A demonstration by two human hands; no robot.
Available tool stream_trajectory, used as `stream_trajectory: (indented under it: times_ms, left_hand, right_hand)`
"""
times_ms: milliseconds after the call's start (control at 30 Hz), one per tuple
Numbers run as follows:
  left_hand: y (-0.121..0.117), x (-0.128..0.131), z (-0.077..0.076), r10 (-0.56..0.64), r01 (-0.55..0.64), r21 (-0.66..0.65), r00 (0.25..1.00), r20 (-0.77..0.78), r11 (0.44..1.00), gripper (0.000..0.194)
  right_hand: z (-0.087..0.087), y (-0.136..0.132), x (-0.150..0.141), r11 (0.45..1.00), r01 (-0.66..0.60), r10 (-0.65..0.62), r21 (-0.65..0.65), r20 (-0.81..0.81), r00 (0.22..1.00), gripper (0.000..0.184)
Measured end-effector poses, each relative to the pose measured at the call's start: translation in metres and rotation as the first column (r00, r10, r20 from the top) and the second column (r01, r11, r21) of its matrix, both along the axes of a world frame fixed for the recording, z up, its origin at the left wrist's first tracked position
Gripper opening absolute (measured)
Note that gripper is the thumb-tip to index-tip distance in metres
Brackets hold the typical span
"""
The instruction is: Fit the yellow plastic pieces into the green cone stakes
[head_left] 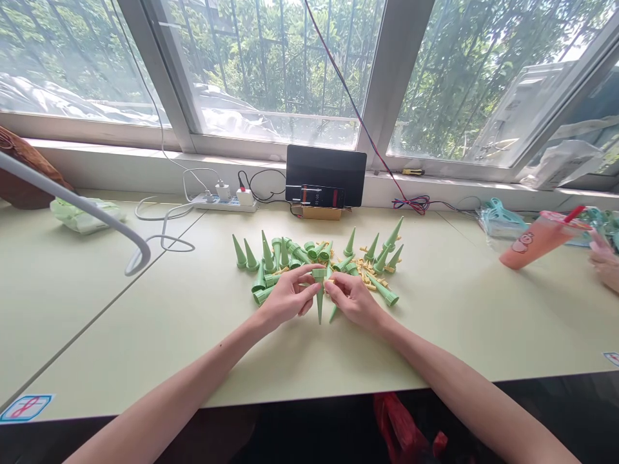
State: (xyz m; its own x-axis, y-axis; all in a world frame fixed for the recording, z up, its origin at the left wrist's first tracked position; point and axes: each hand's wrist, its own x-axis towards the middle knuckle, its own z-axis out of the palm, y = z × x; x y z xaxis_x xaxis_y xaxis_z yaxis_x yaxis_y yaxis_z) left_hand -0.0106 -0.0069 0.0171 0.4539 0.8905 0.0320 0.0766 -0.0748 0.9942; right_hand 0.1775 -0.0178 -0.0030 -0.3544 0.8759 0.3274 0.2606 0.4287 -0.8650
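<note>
My left hand (293, 291) pinches a green plastic watering spike (320, 303) by its wide collar, and the point hangs downward. Close against its right side is my right hand (352, 298), thumb and finger closed on a small yellow plastic piece (329, 282) that is mostly hidden. Behind both hands lies a loose heap of green spikes (268, 258), some upright on their collars and some on their sides. Small yellow pieces (360, 265) are scattered among them. Another spike's tip (333, 314) shows beneath my right hand.
At the back, a phone (323, 196) leans before a dark tablet (326, 169). A power strip (227, 201) with cables lies left of them. To the right, a person's hand (607, 264) is near a tilted pink drink cup (544, 241). A white curved bar (97, 209) crosses the left side.
</note>
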Motion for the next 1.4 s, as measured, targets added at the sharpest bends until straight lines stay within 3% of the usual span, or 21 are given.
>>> stream_trajectory:
  times_ms: [300,467,800,1200,1400]
  left_hand:
    - [0.001,-0.002,0.003,-0.033,0.035,-0.080,0.999,0.018,0.996,0.054]
    - [0.003,-0.001,0.000,-0.103,0.111,-0.098,0.991,0.081,0.989,0.058]
    - [0.003,-0.003,-0.004,-0.208,0.222,-0.097,0.968,0.144,0.970,0.046]
    - [0.004,-0.003,-0.005,-0.226,0.246,-0.110,0.959,0.171,0.963,0.045]
    - [0.006,-0.004,-0.009,-0.252,0.274,-0.138,0.955,0.156,0.952,0.049]
  right_hand:
    - [0.001,0.000,-0.002,0.999,0.004,-0.006,0.044,0.032,0.999,0.034]
    - [-0.001,0.001,-0.001,0.998,0.014,-0.015,0.062,0.022,1.000,0.037]
    - [0.000,-0.002,-0.002,0.996,0.003,-0.007,0.092,0.040,0.999,0.028]
    - [-0.007,-0.001,-0.003,0.997,0.012,-0.012,0.078,-0.001,1.000,0.028]
    - [-0.007,-0.003,-0.004,0.989,-0.036,0.029,0.145,0.051,0.998,0.013]
